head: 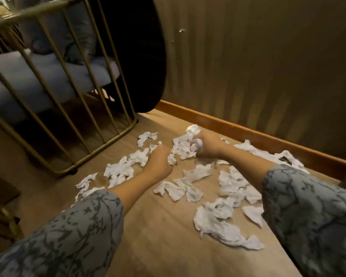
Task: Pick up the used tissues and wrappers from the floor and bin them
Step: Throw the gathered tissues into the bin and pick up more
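Several crumpled white tissues lie scattered over the tan floor (160,236). My left hand (160,158) is closed over a small wad of tissue (171,157) in the middle of the mess. My right hand (207,145) is closed on a bigger bunch of tissues (188,142) just beside it, near the wall. A large tissue clump (216,218) lies in front of my right sleeve, and more pieces (119,169) lie to the left of my left hand. No bin and no wrappers are in view.
A gold metal-barred chair frame (72,108) with a grey cushion (28,80) stands at the left, its base ring on the floor near the tissues. A dark rounded object (140,56) stands behind it. A wooden skirting board (248,130) and a ribbed wall (268,66) bound the right.
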{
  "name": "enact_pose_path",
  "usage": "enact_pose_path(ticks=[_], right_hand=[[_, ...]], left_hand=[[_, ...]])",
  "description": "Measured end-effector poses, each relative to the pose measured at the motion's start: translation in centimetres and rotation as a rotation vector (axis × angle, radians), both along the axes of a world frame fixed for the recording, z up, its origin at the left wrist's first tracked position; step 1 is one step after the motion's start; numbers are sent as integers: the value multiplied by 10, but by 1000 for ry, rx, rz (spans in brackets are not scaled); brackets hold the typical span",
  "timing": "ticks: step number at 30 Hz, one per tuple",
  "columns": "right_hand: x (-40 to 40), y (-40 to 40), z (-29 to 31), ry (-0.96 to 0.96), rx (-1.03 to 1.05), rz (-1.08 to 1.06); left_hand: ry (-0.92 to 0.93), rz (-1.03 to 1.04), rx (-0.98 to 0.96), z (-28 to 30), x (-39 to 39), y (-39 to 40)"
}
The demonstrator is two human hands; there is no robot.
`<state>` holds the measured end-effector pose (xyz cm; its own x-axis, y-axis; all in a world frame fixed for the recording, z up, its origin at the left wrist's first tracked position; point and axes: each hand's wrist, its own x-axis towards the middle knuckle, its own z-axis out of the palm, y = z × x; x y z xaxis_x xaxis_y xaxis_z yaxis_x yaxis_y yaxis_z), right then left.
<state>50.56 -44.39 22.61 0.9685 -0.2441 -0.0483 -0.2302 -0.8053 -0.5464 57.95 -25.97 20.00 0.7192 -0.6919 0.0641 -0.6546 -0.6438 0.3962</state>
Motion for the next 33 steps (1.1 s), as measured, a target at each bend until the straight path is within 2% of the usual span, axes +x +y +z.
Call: enact_pose_path(ticks=[3, 6, 10, 13, 15, 17, 21, 25, 28, 33], right_hand=[[-37, -44, 10, -53, 65, -68], [-83, -89, 15, -106, 114, -111], [-138, -140, 22, -213, 197, -337], [-178, -167, 25, -360, 213, -492], [-203, -184, 23, -478, 265, -620], [-226, -202, 21, -575, 253, -744], [-272, -231, 20, -709, 213, -916], [-318, -250, 21, -831, 193, -1080], [-350, -257, 18, -842, 148, -1162], [-393, -262, 5, -723, 55, -1181]], left_hand=[[119, 19, -36, 18, -23, -50], [97, 20, -12, 28, -48, -98], [229, 15, -54, 38, -90, -154], [421, 14, -161, 44, -122, -194], [469, 19, -256, 46, -140, -219], [462, 37, -285, 46, -157, -242], [459, -49, -221, 42, -187, -289], [643, -110, -340, 39, -226, -337], [801, -208, -406, 37, -262, -368], [980, -276, -527, 36, -320, -402]])
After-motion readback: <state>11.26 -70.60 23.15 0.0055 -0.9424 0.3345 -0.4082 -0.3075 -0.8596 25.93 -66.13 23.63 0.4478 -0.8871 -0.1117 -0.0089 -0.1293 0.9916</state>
